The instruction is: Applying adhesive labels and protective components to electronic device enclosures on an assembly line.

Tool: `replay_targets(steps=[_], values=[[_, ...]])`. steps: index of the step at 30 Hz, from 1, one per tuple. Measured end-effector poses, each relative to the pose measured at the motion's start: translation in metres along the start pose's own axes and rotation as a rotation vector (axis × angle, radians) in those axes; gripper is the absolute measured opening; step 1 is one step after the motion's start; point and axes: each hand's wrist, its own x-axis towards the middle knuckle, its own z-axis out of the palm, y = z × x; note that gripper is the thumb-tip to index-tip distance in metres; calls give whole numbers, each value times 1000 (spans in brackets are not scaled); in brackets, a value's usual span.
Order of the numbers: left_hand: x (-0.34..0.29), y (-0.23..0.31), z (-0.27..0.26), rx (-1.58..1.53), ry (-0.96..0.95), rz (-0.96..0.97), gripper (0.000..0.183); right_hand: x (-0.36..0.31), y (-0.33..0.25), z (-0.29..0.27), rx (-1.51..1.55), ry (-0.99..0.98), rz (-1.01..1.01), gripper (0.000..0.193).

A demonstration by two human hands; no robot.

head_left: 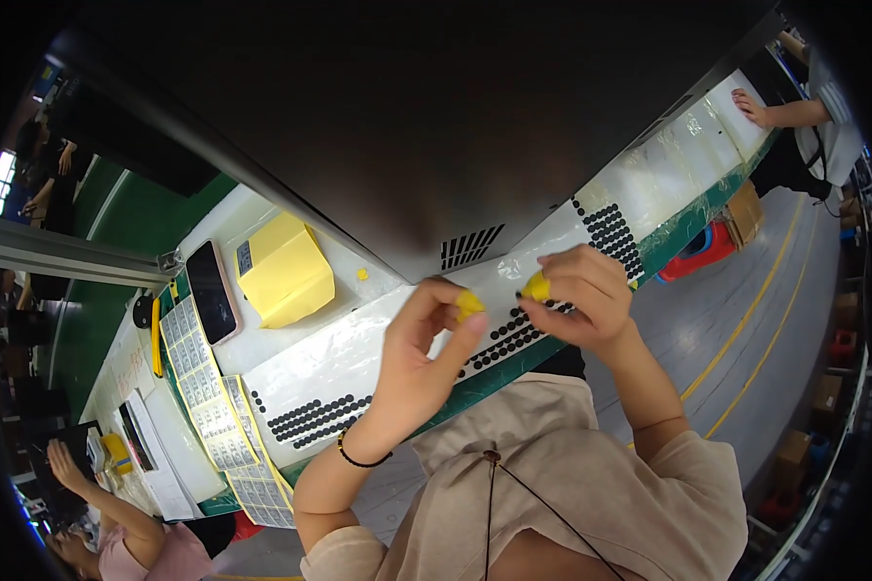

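Observation:
My left hand (419, 351) hovers over the white sheet (334, 353) with thumb and index finger brought together. A yellow cover (470, 304) wraps a fingertip, and whatever sits in this pinch is too small to make out. To its right, my right hand (591, 298) is curled, also with a yellow fingertip cover (537, 286). At that fingertip is a small black round pad (519, 293). Rows of black round pads (312, 422) line the sheet's near edge and continue beneath both hands. More black pads (610, 232) stand in a block beyond my right hand.
A large dark cabinet (388, 126) with a vented corner fills the far side. Left lie a yellow paper block (286, 276), a phone (213, 290) and label sheets (203, 387). Other people's hands show at far left (66, 468) and far right (751, 107). A red bin (698, 254) stands below.

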Motion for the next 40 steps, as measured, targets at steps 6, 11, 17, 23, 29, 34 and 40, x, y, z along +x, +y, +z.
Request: replay_targets(steps=[6,11,17,23,29,34,40], values=[[-4,8,-24,-44,277,200,6,-22,30,13,-256,-93,2,24],[-7,18,-38,-83,356,243,10,-22,37,20,-318,-158,-29,23],[-9,19,-44,-89,395,240,12,-25,41,26,-356,-124,-30,19],[-7,20,-46,-104,405,219,13,-28,41,29,-349,-110,-11,20],[-4,20,-49,-88,416,232,13,-25,41,29,-343,-104,-51,19],[-2,22,-49,-81,393,241,12,-26,43,28,-347,-146,-51,19],[42,25,-70,54,630,355,20,-20,44,22,-368,-187,-28,23]])
